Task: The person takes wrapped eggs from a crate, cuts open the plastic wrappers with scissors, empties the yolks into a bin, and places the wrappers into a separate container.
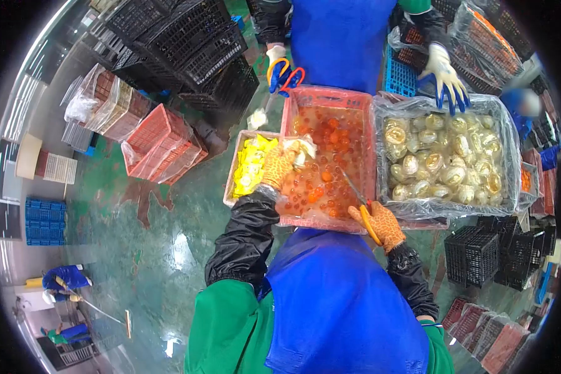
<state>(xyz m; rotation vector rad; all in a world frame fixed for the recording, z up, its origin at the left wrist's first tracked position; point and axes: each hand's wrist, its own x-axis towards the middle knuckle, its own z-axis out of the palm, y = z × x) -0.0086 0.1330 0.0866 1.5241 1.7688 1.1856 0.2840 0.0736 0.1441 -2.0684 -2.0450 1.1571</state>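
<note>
My left hand, in an orange patterned glove, is closed round a pale, whitish item over the left side of a red crate. Orange-red round pieces lie in cloudy liquid in that crate. My right hand, gloved alike, holds orange-handled scissors at the crate's near right corner, blades pointing up and left over the liquid. Left of the crate, a small box holds yellow packets. A plastic-lined crate on the right contains many pale, golden, rounded pieces.
Opposite, a co-worker in a blue apron has one gloved hand on orange-red scissors and the other open over the lined crate. Black crates and red crates stand left; black crates stand right.
</note>
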